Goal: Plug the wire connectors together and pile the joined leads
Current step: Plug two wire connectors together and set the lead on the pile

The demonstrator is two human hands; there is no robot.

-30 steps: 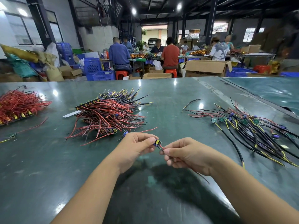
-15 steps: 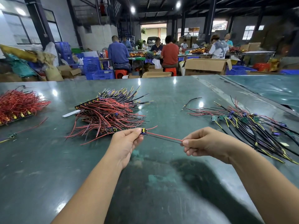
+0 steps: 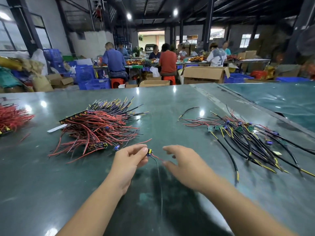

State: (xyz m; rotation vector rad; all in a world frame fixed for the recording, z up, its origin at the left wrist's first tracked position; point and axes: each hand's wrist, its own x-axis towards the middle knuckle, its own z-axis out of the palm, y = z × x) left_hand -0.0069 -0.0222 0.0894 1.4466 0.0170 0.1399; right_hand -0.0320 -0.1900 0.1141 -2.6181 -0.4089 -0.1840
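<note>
Connector (image 3: 149,152) pinched at left hand (image 3: 130,160) fingertips; rt hand (image 3: 183,165) fingers apart (blurred).

Ceiling-lamp glare on table (image 3: 170,106); right hand (image 3: 184,164) motion-blurred; edges bowed

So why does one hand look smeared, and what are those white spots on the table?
Head view: the right hand is motion-blurred, while the left hand pinching the connector is sharper; the white spots are ceiling lamps mirrored in the glossy table; the wide lens bends the table's far edge.
</note>
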